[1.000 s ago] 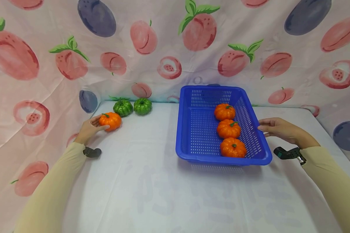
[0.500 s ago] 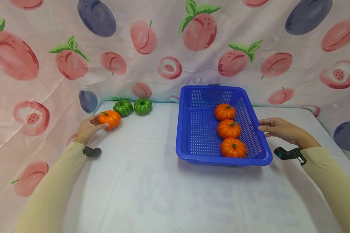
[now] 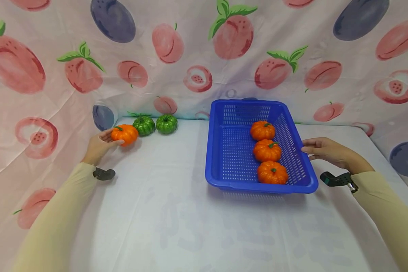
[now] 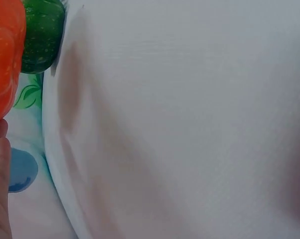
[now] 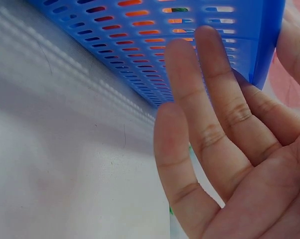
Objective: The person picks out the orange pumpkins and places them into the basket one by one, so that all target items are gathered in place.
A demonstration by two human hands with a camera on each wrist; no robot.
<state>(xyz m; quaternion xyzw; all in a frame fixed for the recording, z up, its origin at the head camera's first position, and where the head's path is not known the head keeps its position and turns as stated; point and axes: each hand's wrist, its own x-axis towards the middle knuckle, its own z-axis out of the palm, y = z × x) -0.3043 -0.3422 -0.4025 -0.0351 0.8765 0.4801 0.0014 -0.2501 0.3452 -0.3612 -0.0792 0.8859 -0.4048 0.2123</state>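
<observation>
In the head view my left hand (image 3: pixel 100 145) holds an orange toy pumpkin (image 3: pixel 125 135) at the back left, thumb in front and fingers behind. Two green toy pumpkins, a nearer one (image 3: pixel 144 125) and another (image 3: pixel 167 124), sit just to its right. In the left wrist view the orange pumpkin (image 4: pixel 3 59) overlaps a green one (image 4: pixel 42 37). My right hand (image 3: pixel 326 152) is at the right rim of a blue plastic basket (image 3: pixel 213 151). In the right wrist view its fingers (image 5: pixel 195 94) extend, loosely spread, along the slotted outer wall, thumb beside the rim.
Three orange pumpkins, at the back (image 3: pixel 262 130), middle (image 3: pixel 267 150) and front (image 3: pixel 272 172), line the basket's right side. A white cloth covers the table (image 3: pixel 176 211). A fruit-print curtain (image 3: pixel 176 75) hangs behind and at the sides.
My left hand has moved slightly left and back, carrying the orange pumpkin away from its earlier spot. The right hand, the basket and the green pumpkins stay in place.
</observation>
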